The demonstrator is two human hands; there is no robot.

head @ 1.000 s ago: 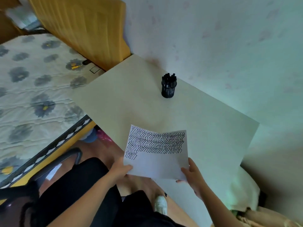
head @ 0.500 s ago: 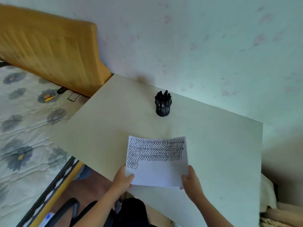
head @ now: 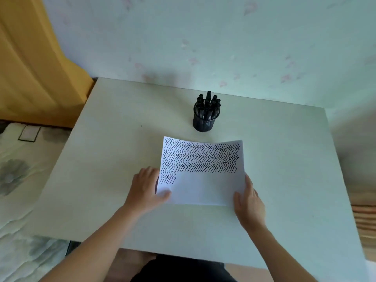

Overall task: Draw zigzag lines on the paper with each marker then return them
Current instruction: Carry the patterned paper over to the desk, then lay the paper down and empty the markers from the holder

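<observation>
A white sheet of paper (head: 203, 186) covered on its upper half with rows of black zigzag lines is held over the middle of the pale table (head: 97, 180), slightly bowed. My left hand (head: 145, 190) pinches its lower left corner, thumb on top. My right hand (head: 249, 202) holds the lower right edge, thumb on the sheet. Behind the paper stands a black mesh cup (head: 206, 121) packed with several black markers (head: 208, 102).
The table stands against a pale wall (head: 223, 37). A bed with a flowered quilt (head: 18, 180) and a yellow wooden headboard (head: 30, 68) lie to the left. Wooden slats (head: 365, 220) show at the right edge.
The view swung from the bed side to face the table squarely. Both hands carried the paper forward, from over the table's near edge to its middle.
</observation>
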